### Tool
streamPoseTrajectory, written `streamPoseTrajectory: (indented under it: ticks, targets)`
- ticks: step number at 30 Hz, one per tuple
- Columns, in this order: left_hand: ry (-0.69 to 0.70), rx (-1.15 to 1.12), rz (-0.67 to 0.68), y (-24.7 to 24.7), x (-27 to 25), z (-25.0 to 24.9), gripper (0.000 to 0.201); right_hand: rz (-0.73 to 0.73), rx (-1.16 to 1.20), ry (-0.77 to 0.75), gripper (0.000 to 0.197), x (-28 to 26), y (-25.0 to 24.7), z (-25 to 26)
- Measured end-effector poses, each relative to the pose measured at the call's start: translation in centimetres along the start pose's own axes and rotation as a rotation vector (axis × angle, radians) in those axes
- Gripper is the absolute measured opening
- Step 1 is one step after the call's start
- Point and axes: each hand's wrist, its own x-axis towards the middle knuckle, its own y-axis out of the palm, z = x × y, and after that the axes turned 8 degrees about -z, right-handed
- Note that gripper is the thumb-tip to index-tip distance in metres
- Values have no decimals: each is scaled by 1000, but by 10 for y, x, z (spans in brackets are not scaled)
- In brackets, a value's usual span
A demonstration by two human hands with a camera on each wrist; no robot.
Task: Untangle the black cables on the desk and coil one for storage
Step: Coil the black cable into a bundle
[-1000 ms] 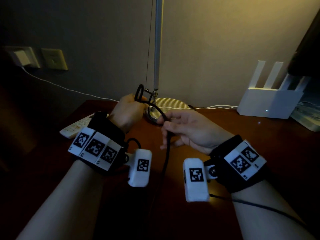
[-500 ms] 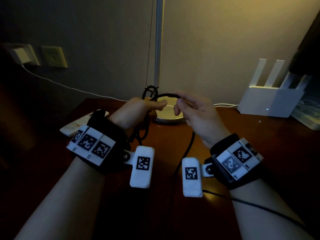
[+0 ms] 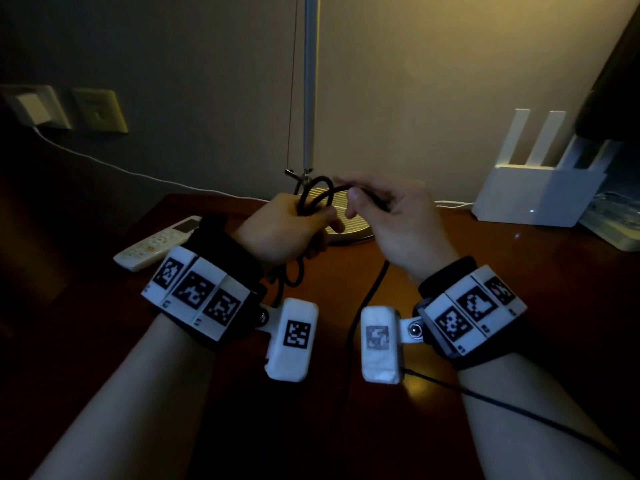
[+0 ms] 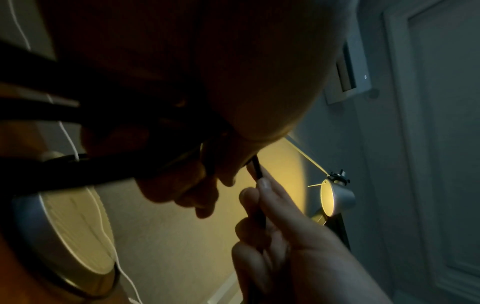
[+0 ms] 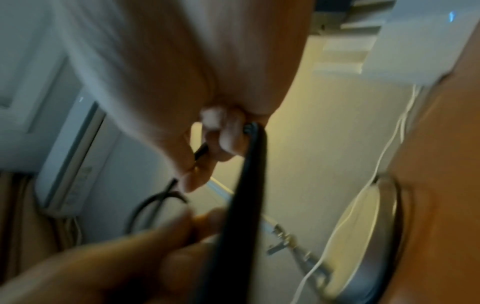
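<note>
A black cable [image 3: 313,199] is wound in small loops in my left hand [image 3: 294,226], which grips the coil above the dark wooden desk [image 3: 467,265]. Lower loops of the coil hang below that hand. My right hand [image 3: 384,209] pinches the same cable just right of the coil, and its free length [image 3: 367,299] drops between my wrists toward the desk's front edge. In the left wrist view the cable [image 4: 258,170] runs from my left hand into my right fingers [image 4: 262,205]. In the right wrist view the cable [image 5: 244,185] hangs blurred from my right fingers.
A round metal lamp base [image 3: 349,220] with its upright pole [image 3: 309,81] stands just behind my hands. A white remote [image 3: 159,242] lies at the left, a white router [image 3: 540,192] at the back right. A thin white wire [image 3: 138,174] runs along the wall.
My right hand has laid one more turn of cable onto the coil in my left hand. Both hands stay close together in front of the lamp base.
</note>
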Motion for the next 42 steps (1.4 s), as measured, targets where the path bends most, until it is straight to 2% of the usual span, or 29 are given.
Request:
streamPoseTrajectory:
  ticks: [2,4,7,9,11,13,17,19,22,26,30,32,34,38,40,42]
  targets:
    - [-19,-25,-29,1,0,0,27,-30,132,133,29,1,1,0]
    - [-94,-118,-136,-2,3,2,26,18,313,308,36,1,3,0]
    - [-169,-257,-365,-7,9,7,23,212,561,552,37,-2,5,0]
    - [-186,-302,-471,-9,12,10,22,375,637,608,29,-5,5,2]
    - [-195,-313,-516,-10,15,14,22,462,692,624,25,-6,4,2]
    - [-175,-319,-494,-13,16,17,22,442,695,614,24,-5,3,1]
    - [-166,-396,-297,-15,14,14,26,219,644,539,29,-2,5,-8]
    - [-193,-308,-177,-14,10,8,31,107,588,479,30,1,5,-10]
    - [-252,-180,-30,-7,5,2,52,-2,437,373,30,5,1,-9]
    - [-272,-194,12,3,2,0,74,-35,313,224,31,6,-4,-8]
    - [-260,-167,67,3,1,-5,94,-46,252,307,29,7,-7,-9]
    - [-224,-216,116,6,1,-6,91,-59,220,288,33,5,-7,-9]
    - [-171,-334,149,10,-2,-6,77,-55,166,246,28,4,-5,-8]
    - [-63,-539,49,13,-1,-6,50,-24,49,212,34,1,3,-10]
    - [-50,-649,2,14,2,-4,40,44,27,207,30,-1,9,-5]
    - [-56,-713,-25,15,6,-1,31,175,113,244,21,-3,12,1]
